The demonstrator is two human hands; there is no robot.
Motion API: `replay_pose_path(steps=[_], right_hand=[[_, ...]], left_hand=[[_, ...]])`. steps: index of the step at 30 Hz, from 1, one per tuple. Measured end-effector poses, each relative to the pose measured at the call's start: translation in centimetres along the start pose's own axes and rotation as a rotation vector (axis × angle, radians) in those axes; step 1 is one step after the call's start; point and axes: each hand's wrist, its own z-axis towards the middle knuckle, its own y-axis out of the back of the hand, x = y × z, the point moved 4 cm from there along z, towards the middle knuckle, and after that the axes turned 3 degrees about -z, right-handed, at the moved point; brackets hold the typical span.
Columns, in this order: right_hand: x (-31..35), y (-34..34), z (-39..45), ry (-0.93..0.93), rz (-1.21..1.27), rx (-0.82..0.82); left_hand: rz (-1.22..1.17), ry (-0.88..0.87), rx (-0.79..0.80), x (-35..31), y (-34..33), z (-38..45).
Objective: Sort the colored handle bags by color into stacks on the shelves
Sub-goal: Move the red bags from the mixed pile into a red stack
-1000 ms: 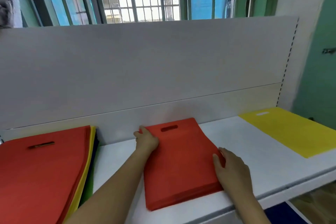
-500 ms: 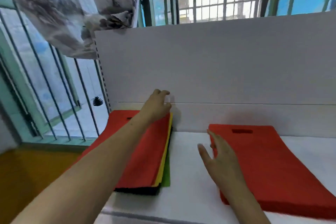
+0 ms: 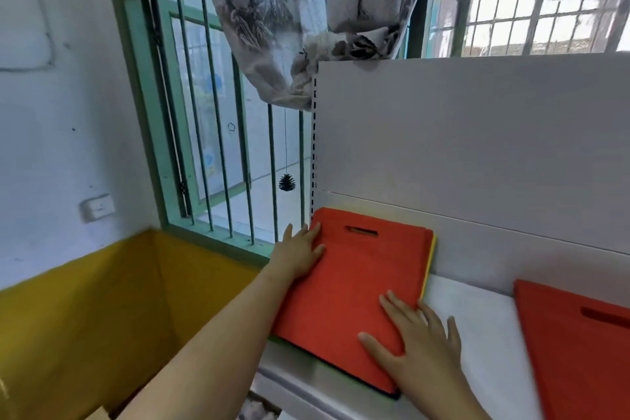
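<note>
A mixed pile of handle bags [image 3: 354,280] lies at the left end of the white shelf [image 3: 477,310]; a red bag with a cut-out handle is on top, and yellow, green and dark edges show beneath. My left hand [image 3: 300,254] rests flat on the pile's left edge near the handle end. My right hand [image 3: 414,348] lies with spread fingers on the pile's near right corner. A separate stack of red bags [image 3: 579,351] sits further right on the shelf, partly cut off by the frame.
The shelf's white back panel [image 3: 477,153] rises behind the bags. Left of the shelf is a barred green window [image 3: 211,147], a patterned curtain [image 3: 306,17] hanging over it, and a yellow-and-white wall [image 3: 85,317] with a socket.
My view has swung left from the sorted red stack to the mixed pile. Both hands left the red stack and now lie on the mixed pile, left hand at its far edge, right at its near corner.
</note>
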Motion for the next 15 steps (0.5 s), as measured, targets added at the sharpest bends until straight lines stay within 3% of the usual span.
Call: replay_pose_path(steps=[4,7,12,15], right_hand=[[-0.2,0.5,0.2,0.006,-0.028,0.006],[-0.3,0.8,0.3,0.021,-0.012,-0.014],[-0.1,1.4,0.2,0.044,-0.052,0.023],[0.0,2.1,-0.3,0.040,-0.029,0.013]], left_hand=[[0.154,0.020,-0.084,-1.2,0.3,0.4],[0.126,0.043,-0.084,-1.6,0.2,0.2],[0.220,-0.122,-0.136,-3.1,1.4,-0.3],[0.211,-0.115,-0.156,-3.7,2.0,-1.1]])
